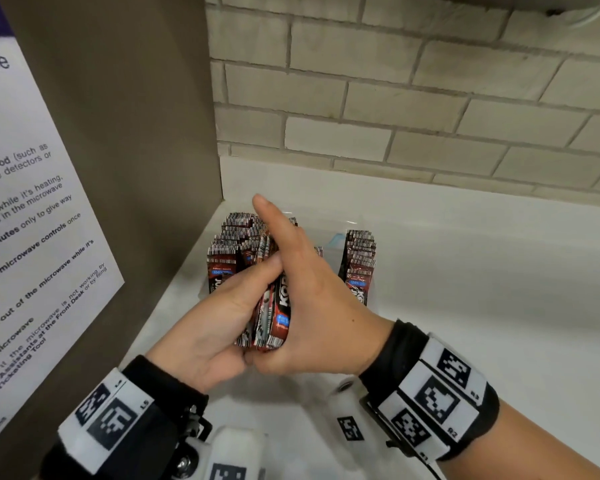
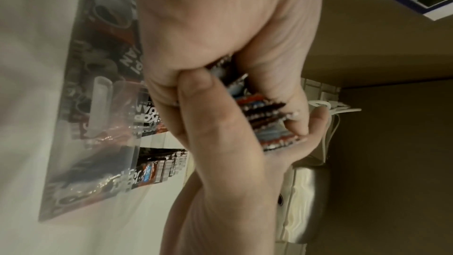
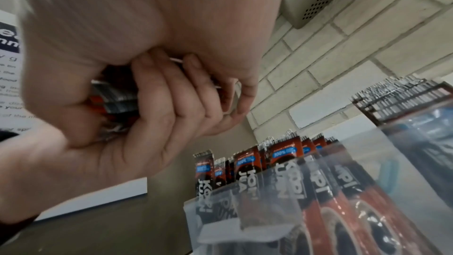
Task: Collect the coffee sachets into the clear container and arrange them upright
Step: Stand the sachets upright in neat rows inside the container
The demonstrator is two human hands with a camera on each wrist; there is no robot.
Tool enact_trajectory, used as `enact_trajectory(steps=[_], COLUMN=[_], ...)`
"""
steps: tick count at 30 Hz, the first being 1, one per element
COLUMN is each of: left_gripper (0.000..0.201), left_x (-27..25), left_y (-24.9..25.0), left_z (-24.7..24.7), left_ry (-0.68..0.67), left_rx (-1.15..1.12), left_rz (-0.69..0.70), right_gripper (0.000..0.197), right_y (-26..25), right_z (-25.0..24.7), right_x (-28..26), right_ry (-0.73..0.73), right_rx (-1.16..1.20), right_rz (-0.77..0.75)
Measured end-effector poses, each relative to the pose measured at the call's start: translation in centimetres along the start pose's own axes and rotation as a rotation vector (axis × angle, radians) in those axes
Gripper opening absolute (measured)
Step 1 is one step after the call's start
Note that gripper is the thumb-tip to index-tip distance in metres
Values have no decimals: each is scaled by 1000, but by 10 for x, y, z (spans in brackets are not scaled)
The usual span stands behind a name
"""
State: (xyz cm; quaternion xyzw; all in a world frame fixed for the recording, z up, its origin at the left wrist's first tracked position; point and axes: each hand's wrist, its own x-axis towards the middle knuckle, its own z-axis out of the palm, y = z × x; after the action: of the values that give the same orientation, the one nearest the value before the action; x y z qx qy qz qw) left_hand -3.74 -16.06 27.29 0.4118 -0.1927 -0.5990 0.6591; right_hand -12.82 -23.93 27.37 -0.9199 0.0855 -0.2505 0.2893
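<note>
Two hands, left hand (image 1: 219, 323) and right hand (image 1: 312, 306), clamp a sachet bundle (image 1: 274, 313) at 6 o'clock of clear container (image 1: 361, 223); most sachets (image 1: 359, 265) already upright inside.

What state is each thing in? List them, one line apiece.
Bundle of sachets: gripped between both hands, above the counter.
Left hand: curled round the bundle.
Right hand: curled round the bundle.
Clear container: partly filled.
Sachets in the container: standing upright.
</note>
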Motion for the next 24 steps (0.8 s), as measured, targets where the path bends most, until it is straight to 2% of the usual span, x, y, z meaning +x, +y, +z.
enact_trajectory(steps=[2, 3, 4, 6, 8, 10, 11, 13, 14, 20, 24], left_gripper=[41, 41, 41, 39, 27, 26, 29, 30, 30, 27, 25], left_x=[1, 1, 1, -1, -1, -1, -1, 0, 0, 6, 9], left_y=[-3, -5, -7, -11, -16, -21, -23, -25, -25, -23, -19], left_z=[-5, -8, -11, -14, -15, -12, -9, -2, 0, 7, 9], left_ry=[17, 30, 42, 70, 109, 136, 135, 148, 158, 212, 235], left_rx=[-2, 20, 47, 63, 63, 77, 85, 98, 101, 131, 124], left_rz=[13, 18, 19, 35, 63, 95, 103, 105, 105, 126, 113], right_gripper=[147, 142, 128, 91, 62, 56, 52, 33, 31, 42, 38], right_y=[2, 3, 3, 12, 27, 36, 37, 37, 39, 47, 56], right_z=[-7, -11, -16, -20, -18, -11, -7, -3, -2, -3, 2], right_x=[-4, -6, -8, -11, -9, -6, -4, -1, 0, 11, 15], right_ry=[-93, -91, -24, 240, 401, 371, 342, 303, 289, 209, 202], right_rx=[192, 337, 468, 611, 560, 441, 409, 369, 370, 347, 339], right_rz=[70, 128, 206, 424, 654, 787, 811, 810, 804, 845, 884])
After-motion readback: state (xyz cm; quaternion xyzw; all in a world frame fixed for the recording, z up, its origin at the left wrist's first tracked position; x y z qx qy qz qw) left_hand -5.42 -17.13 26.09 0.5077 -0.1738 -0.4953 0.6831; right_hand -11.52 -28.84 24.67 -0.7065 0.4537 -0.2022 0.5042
